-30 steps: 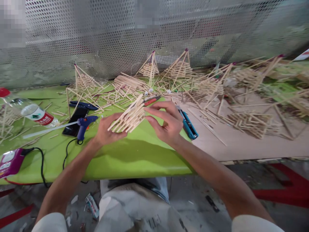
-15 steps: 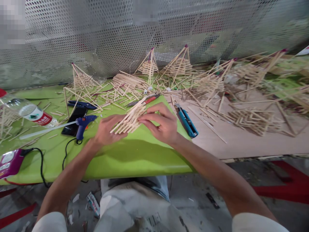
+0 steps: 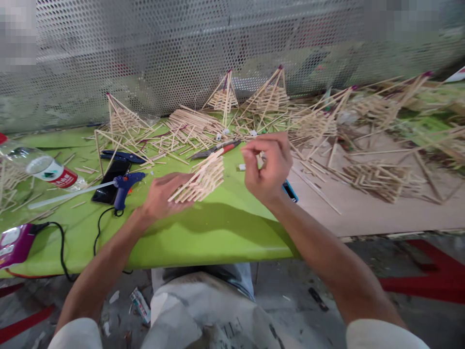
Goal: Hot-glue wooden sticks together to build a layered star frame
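Observation:
My left hand [image 3: 165, 195] grips a small stepped lattice of stacked wooden sticks [image 3: 203, 180] by its left end, tilted above the green table cover. To the right of that lattice, my right hand [image 3: 269, 167] is raised and apart from it, its fingers curled toward the thumb; whatever they pinch, if anything, cannot be made out. Beside its fingertips shows a small white piece [image 3: 242, 167]. Red-handled pliers [image 3: 218, 149] lie just behind the lattice. A blue utility knife [image 3: 290, 191] is mostly hidden under my right hand.
A blue glue gun [image 3: 125, 189] with a long glue stick rests by a black phone [image 3: 109, 182]. Further left are a water bottle [image 3: 54, 172] and a purple device [image 3: 16, 242]. Loose sticks [image 3: 196, 121] and pyramid stick frames [image 3: 271, 99] line the back before a perforated metal panel [image 3: 163, 53].
My right hand has let go of the stick lattice and moved right and up, over the utility knife. My left hand keeps holding the lattice in nearly the same place.

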Motion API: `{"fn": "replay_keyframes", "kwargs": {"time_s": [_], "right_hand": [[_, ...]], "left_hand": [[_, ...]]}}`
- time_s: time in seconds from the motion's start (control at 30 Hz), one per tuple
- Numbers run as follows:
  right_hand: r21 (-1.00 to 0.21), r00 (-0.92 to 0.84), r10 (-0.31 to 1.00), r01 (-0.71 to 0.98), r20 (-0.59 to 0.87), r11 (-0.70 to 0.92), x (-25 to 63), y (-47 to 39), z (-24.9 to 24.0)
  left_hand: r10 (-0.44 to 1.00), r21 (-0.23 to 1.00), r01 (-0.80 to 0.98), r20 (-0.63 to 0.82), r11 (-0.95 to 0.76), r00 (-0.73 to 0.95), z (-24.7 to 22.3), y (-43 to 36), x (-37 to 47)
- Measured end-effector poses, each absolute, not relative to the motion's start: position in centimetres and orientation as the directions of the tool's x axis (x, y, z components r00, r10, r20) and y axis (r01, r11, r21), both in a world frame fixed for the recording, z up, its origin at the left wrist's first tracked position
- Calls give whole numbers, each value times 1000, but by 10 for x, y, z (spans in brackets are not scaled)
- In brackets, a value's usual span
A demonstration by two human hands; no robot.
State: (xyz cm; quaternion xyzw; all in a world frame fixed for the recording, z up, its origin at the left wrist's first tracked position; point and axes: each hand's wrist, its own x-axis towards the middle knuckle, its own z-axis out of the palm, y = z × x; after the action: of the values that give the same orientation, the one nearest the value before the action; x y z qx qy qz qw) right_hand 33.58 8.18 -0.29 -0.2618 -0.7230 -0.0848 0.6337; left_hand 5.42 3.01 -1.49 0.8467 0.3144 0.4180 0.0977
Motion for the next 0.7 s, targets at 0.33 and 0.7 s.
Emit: {"fn": "replay_keyframes", "kwargs": {"time_s": [0.33, 0.7], "right_hand": [[-27, -177, 132, 496, 975, 868, 330, 75, -6], [155, -324, 1, 453, 946, 878, 325, 74, -11]], "left_hand": [[574, 332, 489, 641, -806, 510, -18, 33, 53], [563, 207, 561, 577, -802, 592, -15, 29, 52]]}}
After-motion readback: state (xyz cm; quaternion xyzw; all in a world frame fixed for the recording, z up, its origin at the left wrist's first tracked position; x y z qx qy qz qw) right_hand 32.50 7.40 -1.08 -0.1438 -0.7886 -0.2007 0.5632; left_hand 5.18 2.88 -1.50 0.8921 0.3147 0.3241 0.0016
